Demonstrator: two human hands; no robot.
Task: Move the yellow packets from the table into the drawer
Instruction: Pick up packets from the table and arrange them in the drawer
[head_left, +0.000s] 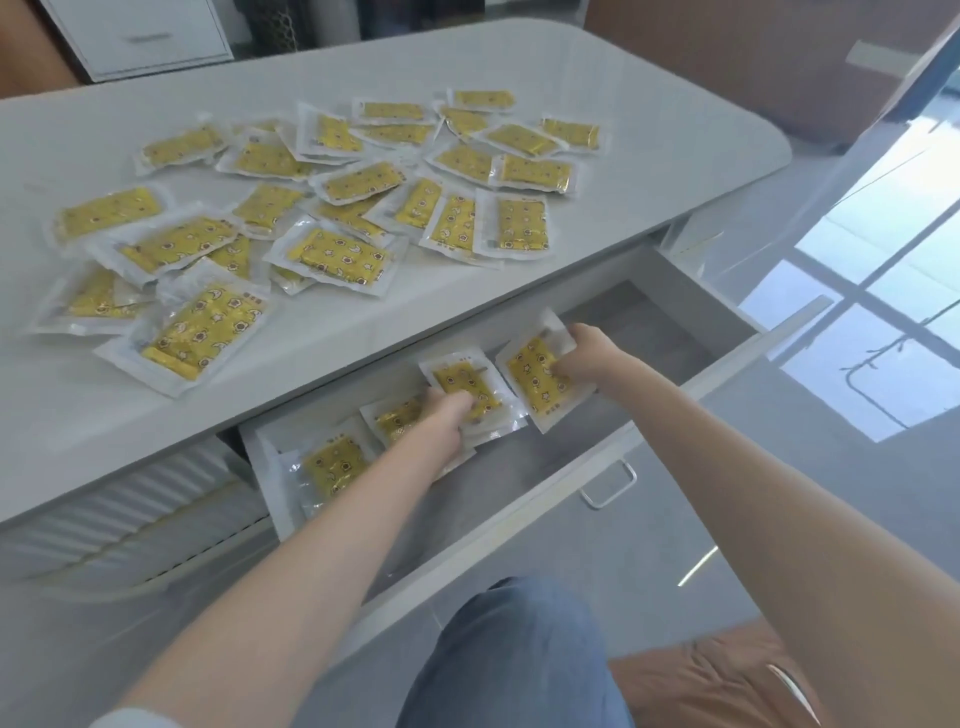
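1. Your white desk carries many yellow packets; beyond it stands a white cabinet.
2. Inside the open drawer, your left hand and right hand each grip one packet.

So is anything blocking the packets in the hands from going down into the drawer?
Nothing visible. The drawer is pulled open, and the left hand and right hand each already hold a yellow packet inside it, above bare drawer floor and beside packets already placed.
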